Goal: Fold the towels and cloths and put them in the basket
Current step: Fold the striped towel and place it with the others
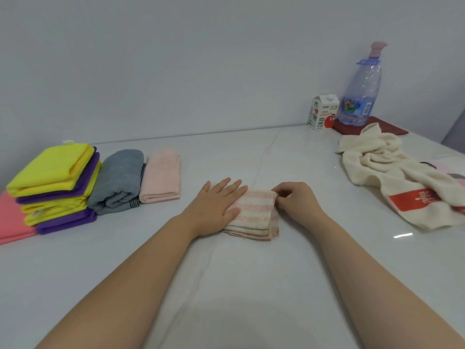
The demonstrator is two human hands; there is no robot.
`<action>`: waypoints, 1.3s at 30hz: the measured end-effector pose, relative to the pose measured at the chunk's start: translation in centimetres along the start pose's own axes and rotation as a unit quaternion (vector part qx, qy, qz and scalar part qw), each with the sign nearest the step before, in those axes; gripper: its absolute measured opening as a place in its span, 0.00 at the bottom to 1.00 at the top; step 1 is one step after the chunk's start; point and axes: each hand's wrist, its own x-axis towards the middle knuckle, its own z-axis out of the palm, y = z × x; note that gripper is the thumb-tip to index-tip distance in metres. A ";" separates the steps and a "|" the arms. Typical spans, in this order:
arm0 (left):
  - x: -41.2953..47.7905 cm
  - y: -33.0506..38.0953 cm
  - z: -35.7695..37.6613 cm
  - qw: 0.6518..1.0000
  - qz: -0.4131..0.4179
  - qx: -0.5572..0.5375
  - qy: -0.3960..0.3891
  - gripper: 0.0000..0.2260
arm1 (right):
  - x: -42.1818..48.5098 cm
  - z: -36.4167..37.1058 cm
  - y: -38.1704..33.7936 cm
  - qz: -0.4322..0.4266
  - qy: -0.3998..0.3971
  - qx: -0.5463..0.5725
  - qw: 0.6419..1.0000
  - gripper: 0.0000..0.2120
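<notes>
A small pink-and-cream striped towel (256, 217) lies folded on the white table (251, 285) in the middle. My left hand (216, 207) presses flat on its left part with straight fingers. My right hand (297, 200) pinches the towel's far right corner with curled fingers. To the left lie a folded pink cloth (161, 177), a folded grey cloth (118, 182) and a stack of yellow and purple cloths (55, 182) on a coral cloth (12, 222). A crumpled cream towel with a red patch (392, 172) lies unfolded at the right. No basket is in view.
A juice carton (322, 112) and a large clear water bottle (359, 96) stand at the back right by the wall, the bottle on a dark red mat (387, 127). The table's right edge runs close behind the cream towel.
</notes>
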 end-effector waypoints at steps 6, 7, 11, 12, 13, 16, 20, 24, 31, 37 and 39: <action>-0.2 0.0 0.4 1.000 -0.018 0.008 0.012 0.24 | 0.9 0.5 1.0 -0.007 0.018 -0.150 0.988 0.11; -0.3 0.1 0.5 0.999 -0.030 0.013 0.011 0.25 | 0.9 0.6 1.1 -0.009 0.016 -0.165 0.986 0.12; -0.7 1.4 0.6 0.996 -0.089 0.022 0.003 0.25 | 0.6 0.1 -0.1 -0.041 0.061 -0.137 0.988 0.18; -0.8 2.0 0.6 0.994 -0.104 0.017 0.004 0.25 | 0.4 0.2 -1.0 -0.054 0.079 -0.113 0.989 0.18; -0.9 2.6 0.7 0.993 -0.118 0.008 0.005 0.25 | 0.2 0.5 -1.8 -0.066 0.077 -0.108 0.989 0.18; -1.2 3.9 0.5 0.980 -0.144 -0.123 0.061 0.24 | -0.4 2.2 -2.6 -0.072 -0.061 -0.273 0.957 0.21; -2.6 1.7 -1.1 0.878 -0.205 -0.388 0.189 0.18 | 0.2 1.7 -0.7 -0.049 -0.153 -0.337 0.928 0.23; -3.4 -0.1 -0.8 0.877 -0.188 -0.417 0.149 0.19 | 0.8 0.6 -1.1 -0.054 -0.146 -0.346 0.925 0.27; -3.2 0.0 -0.5 0.866 -0.179 -0.433 0.173 0.16 | 1.4 2.7 -4.2 -0.074 -0.170 -0.281 0.942 0.22; -2.8 1.1 -0.3 0.918 -0.163 -0.329 0.150 0.11 | 0.9 4.7 -2.7 -0.100 -0.170 -0.250 0.948 0.20; -2.5 1.4 -0.3 0.922 -0.169 -0.313 0.152 0.08 | 0.9 4.5 -2.6 -0.101 -0.170 -0.227 0.953 0.19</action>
